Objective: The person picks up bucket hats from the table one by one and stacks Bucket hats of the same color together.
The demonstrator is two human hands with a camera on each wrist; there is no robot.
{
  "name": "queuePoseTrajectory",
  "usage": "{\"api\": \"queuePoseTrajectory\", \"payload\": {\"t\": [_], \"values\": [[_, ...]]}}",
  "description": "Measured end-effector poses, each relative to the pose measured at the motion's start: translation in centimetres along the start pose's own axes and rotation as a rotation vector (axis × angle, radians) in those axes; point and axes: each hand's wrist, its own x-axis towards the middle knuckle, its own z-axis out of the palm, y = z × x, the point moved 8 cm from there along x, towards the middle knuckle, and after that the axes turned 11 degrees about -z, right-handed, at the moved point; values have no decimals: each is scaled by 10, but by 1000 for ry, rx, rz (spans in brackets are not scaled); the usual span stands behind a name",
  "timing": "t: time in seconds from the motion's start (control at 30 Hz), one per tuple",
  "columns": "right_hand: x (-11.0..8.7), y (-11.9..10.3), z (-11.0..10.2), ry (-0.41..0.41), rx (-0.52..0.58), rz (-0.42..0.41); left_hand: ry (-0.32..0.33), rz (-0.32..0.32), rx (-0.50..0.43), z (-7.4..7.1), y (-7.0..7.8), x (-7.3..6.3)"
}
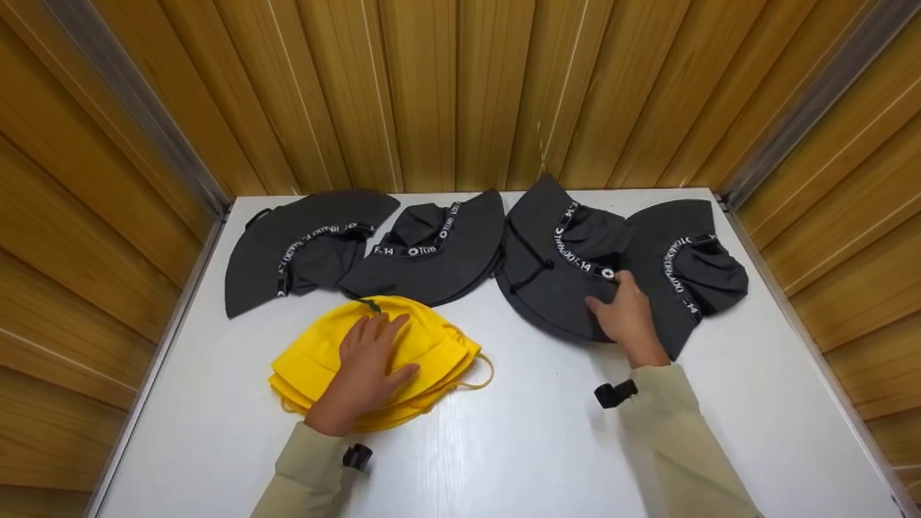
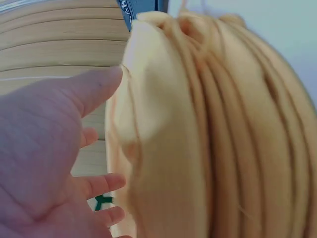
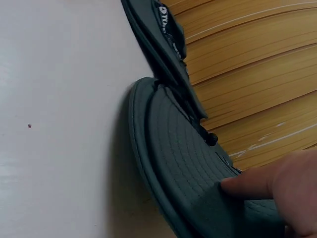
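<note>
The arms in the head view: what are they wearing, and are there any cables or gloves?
The left sleeve and right sleeve are long, plain and khaki-beige. A small black device shows by the left cuff, another by the right. The left hand and right hand are gloveless. No cables show.

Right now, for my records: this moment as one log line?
left hand: touching stacked yellow fabric hats | right hand: touching dark-grey wide-brimmed fabric hat

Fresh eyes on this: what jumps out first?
The bright yellow hat stack, left of centre on the white table, under the left hand. Then the four dark hats lined up along the back, the right hand touching the third from left.
</note>
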Motion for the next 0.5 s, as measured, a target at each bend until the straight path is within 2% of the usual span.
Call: {"api": "queuePoseTrajectory", "payload": {"t": [0.13, 0.23, 0.3, 0.4, 0.5], "values": [[-13, -23, -29, 51, 14, -125, 46, 72, -62, -6, 23, -2], [-25, -43, -51, 81, 0, -215, 50, 116, -168, -4, 38, -1], [-34, -54, -64, 102, -6, -257, 27, 129, -259, 1, 48, 1], [-49, -69, -79, 137, -1, -303, -51, 85, -410, 15, 62, 8], [-63, -81, -89, 145, 60, -339, -155, -3, -625, 30, 77, 17]]}}
